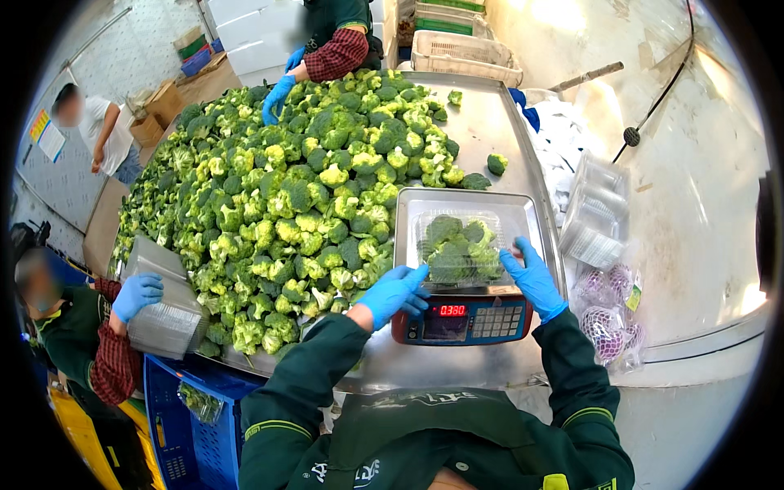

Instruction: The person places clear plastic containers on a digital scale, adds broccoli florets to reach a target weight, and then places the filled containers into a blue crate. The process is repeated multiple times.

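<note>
A clear plastic clamshell box (460, 248) holding several broccoli florets sits on the steel pan (407, 208) of a digital scale (499, 323). The box's lid lies over the florets, but I cannot tell whether it is latched. My left hand (392, 296), in a blue glove, is at the box's near left corner, fingers spread above the scale's front edge. At the box's right side is my right hand (534, 278), gloved too, its fingers apart and the tips at the rim. Red digits glow on the scale's display (452, 310).
Broccoli florets (294, 214) are heaped across the steel table (478, 131). At left, a co-worker's gloved hand (139, 297) holds stacked clear trays (165, 318) above a blue crate (208, 441). Another co-worker's hand (277, 98) reaches into the heap. Nested clamshells (597, 211) and netted purple produce (603, 334) lie right.
</note>
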The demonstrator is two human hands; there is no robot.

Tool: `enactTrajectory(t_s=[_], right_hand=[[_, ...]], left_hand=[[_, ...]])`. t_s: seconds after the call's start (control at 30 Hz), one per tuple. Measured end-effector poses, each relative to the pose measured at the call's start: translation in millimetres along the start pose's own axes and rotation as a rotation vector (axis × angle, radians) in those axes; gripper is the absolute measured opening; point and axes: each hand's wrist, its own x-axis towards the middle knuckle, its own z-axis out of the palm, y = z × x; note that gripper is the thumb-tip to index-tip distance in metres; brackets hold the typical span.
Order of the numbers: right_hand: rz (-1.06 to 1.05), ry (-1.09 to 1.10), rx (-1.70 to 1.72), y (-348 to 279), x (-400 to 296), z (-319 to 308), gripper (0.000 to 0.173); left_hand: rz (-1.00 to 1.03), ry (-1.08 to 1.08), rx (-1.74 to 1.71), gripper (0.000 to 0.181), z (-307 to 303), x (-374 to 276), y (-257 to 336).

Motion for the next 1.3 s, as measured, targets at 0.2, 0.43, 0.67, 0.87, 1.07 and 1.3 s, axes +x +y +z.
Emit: enactTrajectory(t_s=[0.2,0.43,0.67,0.87,1.07,1.3], right_hand=[[0.498,-0.349,0.448,-14.5,-5.0,-14.0,0.051],[0.454,-0.307,0.575,1.2,-3.0,-4.7,0.031],[0.473,-0.316,0.447,-8.6,0.6,-10.9,0.025],[0.463,-0.341,0.543,-5.3,6.8,-8.0,0.02],[0.494,-0.3,0.58,10.0,6.2,0.9,0.019],[0.568,-0.349,0.76,7.9,4.1,3.5,0.016]], left_hand=[[-0.016,-0.049,-0.288,0.027,-11.4,26.8,-15.8],[0.231,0.174,0.383,0.049,-14.1,30.4,-18.8],[1.206,0.268,1.676,0.076,24.9,15.6,32.4],[1.217,0.318,1.892,0.06,29.7,60.9,20.1],[1.226,0.152,1.589,0.057,21.2,36.8,28.8],[-0.021,0.025,0.045,0.025,-23.5,42.8,14.7]])
